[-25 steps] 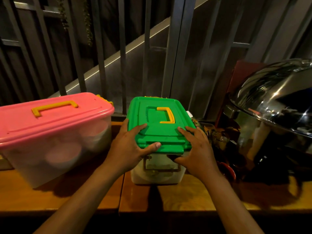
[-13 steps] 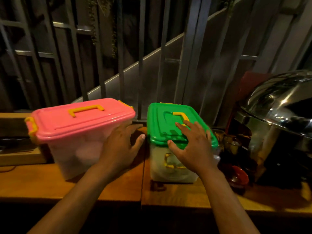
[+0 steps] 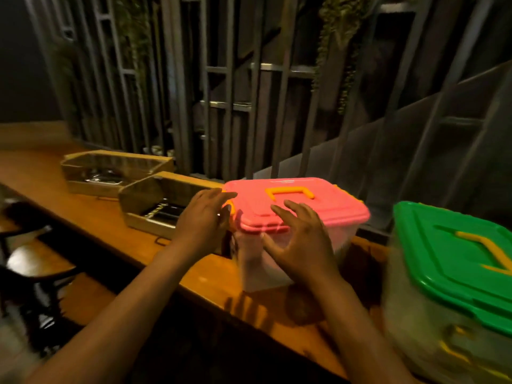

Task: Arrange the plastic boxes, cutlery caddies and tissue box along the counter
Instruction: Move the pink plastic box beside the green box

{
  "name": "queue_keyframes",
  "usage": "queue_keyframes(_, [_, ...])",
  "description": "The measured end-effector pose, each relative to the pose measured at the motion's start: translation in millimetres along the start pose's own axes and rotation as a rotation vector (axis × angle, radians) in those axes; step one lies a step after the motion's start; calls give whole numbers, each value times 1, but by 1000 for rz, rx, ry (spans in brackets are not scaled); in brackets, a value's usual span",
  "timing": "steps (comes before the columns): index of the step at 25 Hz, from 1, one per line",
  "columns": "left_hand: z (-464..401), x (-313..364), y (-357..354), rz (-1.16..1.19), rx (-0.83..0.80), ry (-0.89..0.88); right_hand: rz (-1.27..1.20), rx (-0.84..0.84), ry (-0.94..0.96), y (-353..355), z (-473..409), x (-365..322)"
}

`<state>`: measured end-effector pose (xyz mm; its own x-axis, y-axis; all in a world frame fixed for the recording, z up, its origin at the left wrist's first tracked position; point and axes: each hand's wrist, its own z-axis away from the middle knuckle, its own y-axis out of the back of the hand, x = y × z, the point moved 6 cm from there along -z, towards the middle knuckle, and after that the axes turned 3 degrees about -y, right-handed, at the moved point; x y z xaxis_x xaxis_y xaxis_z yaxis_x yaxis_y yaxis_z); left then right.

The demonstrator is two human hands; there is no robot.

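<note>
A clear plastic box with a pink lid (image 3: pixel 318 209) and a yellow handle stands on the wooden counter (image 3: pixel 91 214). My left hand (image 3: pixel 203 221) is spread at its left end, by the yellow side latch. My right hand (image 3: pixel 300 241) hovers with fingers apart at the box's front edge; whether it touches is unclear. A clear box with a green lid (image 3: pixel 454 261) sits at the right, close to the camera. Two wooden cutlery caddies lie to the left: the near caddy (image 3: pixel 149 209) right beside the pink box, the far caddy (image 3: pixel 110 173) behind it.
A dark slatted metal railing (image 3: pixel 221 106) with hanging plants runs behind the counter. Dark stools or seats (image 3: pixel 33 261) stand below the counter's front edge at the left.
My right hand has left the green-lidded box and both hands have come to the pink-lidded box. The view has swung left, bringing the two caddies into sight.
</note>
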<state>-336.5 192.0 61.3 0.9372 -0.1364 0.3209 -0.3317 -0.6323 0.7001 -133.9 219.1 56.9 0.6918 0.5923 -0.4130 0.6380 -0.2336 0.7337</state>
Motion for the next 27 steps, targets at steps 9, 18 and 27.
queue_keyframes(9, [-51, -68, -32, 34, -157, 88, 253, -40, -40, -74, -53, -29])
queue_keyframes(18, [-101, -80, -80, 454, -287, 175, 257, -65, -104, -72, -49, -32])
queue_keyframes(27, [-75, -72, -79, 477, -337, 208, 189, -84, -258, -41, -17, -22])
